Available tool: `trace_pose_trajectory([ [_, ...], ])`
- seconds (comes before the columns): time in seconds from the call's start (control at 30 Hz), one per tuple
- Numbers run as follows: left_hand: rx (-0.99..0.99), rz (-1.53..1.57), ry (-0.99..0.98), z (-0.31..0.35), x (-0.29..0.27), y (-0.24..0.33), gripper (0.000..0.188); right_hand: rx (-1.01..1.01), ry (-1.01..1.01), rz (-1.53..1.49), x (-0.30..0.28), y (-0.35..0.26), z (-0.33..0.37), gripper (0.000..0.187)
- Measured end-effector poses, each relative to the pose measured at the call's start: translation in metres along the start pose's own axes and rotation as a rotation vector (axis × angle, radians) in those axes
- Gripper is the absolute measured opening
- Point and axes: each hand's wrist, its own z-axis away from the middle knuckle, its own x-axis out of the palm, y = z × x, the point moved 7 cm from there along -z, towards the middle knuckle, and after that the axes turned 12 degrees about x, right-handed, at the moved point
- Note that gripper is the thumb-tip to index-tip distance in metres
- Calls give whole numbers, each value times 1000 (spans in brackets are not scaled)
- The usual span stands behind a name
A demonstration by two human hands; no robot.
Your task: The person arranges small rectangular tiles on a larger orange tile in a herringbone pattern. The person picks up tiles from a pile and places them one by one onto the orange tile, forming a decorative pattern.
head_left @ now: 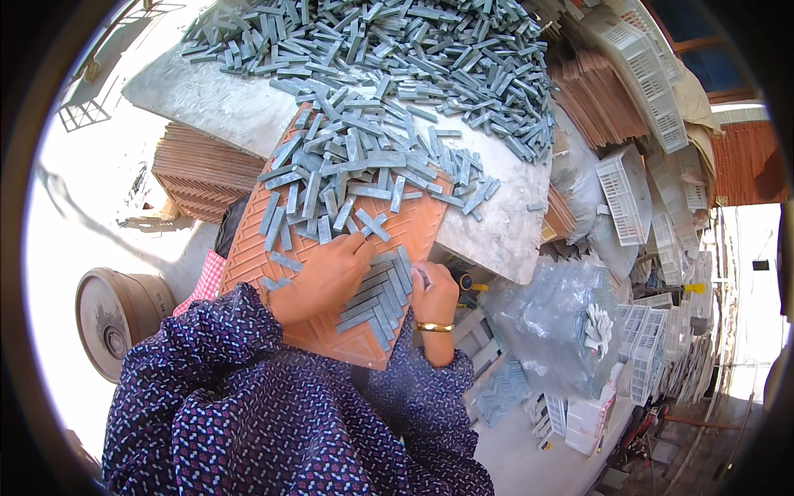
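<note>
An orange tray with raised diagonal ridges (331, 335) lies tilted in front of me. On its near right part, narrow grey-green stone tiles (376, 302) sit side by side in a herringbone pattern. My left hand (331, 277) is over the tray, left of the pattern, its fingers drawn together; whatever they pinch is hidden. Close to the tray's right edge, my right hand (436, 296) is curled, thumb against fingers, and I cannot make out what it holds. Loose strip tiles (351, 157) cover the far part of the tray, a few lying just beyond my left fingertips.
A large heap of the same tiles (397, 50) spreads over a pale worktop (504, 236). Stacked orange trays (203, 165) stand at left, above a round brown tub (124, 318). At right are white plastic crates (624, 194) and a plastic-wrapped bundle (550, 322) with a white glove on it.
</note>
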Motion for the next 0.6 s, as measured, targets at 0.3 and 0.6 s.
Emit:
trace_pose_trajectory([
  [0.3, -2, -34, 11, -14, 16, 5, 25, 18, 41, -24, -4, -3, -10, 14],
  [0.6, 193, -163, -137, -3, 1, -1, 31, -121, -31, -159, -10, -16, -4, 17],
])
